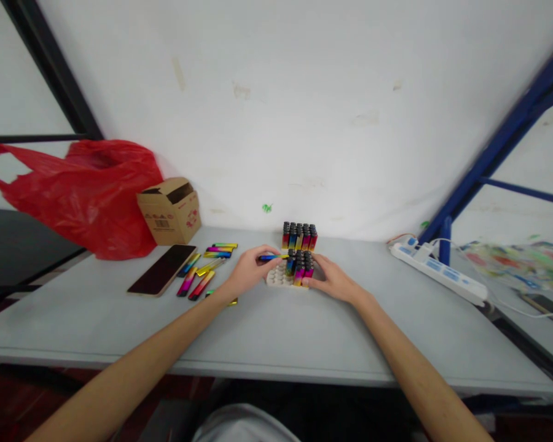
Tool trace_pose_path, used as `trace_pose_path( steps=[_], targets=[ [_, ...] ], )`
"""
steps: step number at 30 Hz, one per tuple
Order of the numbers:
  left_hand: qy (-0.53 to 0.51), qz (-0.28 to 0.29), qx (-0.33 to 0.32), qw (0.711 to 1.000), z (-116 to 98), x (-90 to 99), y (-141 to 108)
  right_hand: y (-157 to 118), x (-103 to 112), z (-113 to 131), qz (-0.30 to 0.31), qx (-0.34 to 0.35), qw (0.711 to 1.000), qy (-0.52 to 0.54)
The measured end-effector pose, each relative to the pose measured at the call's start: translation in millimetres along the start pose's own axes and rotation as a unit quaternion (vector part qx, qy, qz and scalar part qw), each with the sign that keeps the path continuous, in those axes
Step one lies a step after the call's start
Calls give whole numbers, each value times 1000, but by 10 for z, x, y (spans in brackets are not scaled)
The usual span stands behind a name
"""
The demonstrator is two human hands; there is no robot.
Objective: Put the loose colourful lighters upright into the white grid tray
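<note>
My left hand (254, 267) is closed around a blue and yellow lighter (271, 258), which lies nearly level above the left part of a white tray (276, 281) with round holes. Several colourful lighters (303, 270) with black tops stand upright in the tray's right part. Against their right side rests my right hand (328, 277), its thumb at the front and its fingers behind, steadying the tray and the lighters. Just behind stands another block of upright lighters (299, 236).
Loose lighters (203, 285) lie left of my left arm, beside a phone (162, 270). Farther left are a cardboard box (169, 212) and a red plastic bag (96, 196). A white power strip (437, 273) lies at the right, near a blue metal frame (493, 135). A wall closes the back.
</note>
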State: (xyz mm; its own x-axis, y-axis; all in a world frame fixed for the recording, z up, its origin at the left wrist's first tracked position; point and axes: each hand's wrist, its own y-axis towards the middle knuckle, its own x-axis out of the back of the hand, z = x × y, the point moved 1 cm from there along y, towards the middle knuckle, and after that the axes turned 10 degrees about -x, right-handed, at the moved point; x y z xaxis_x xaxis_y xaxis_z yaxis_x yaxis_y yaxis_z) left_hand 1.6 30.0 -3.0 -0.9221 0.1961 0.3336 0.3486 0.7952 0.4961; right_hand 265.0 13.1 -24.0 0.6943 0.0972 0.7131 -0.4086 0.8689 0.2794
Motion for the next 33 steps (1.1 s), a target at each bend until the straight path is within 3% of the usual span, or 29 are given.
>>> trace_pose_path(
  steps=[6, 11, 19, 28, 33],
  targets=[
    [-95, -59, 53, 992, 13, -16, 12, 3, -15, -63, -29, 1, 998, -51],
    [-171, -37, 73, 982, -8, -80, -20, 14, -24, -102, -35, 11, 998, -60],
    [-143, -22, 29, 989, 5, -37, 24, 16, -18, -105, -32, 13, 997, -68],
    [-311, -30, 140, 940, -15, -136, -6, -5, -7, -60, -33, 4, 998, -52],
    [-378, 4, 198, 905, -1, -90, 11, 5, -1, -50, -30, 5, 998, -54]
  ],
)
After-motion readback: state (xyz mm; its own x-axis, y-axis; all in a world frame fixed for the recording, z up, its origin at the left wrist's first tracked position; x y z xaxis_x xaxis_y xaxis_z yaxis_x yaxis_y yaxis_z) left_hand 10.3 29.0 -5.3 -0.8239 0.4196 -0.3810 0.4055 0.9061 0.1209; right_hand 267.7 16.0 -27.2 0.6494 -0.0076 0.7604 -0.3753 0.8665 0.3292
